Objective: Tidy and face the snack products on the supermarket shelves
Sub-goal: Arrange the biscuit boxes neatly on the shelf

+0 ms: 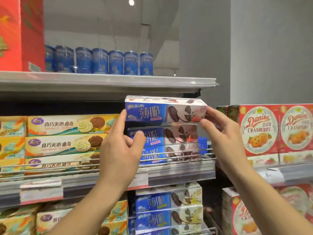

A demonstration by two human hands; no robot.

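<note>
On top of the blue stack, the left hand [121,146] and right hand [223,133] pinch the biscuit box [162,110] by its ends (fingers clamped), probably to square its front.

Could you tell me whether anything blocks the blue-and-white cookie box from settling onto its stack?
Nothing visible does: the blue-and-white cookie box, held between both hands, sits directly above the matching stack, under the grey shelf.
</note>
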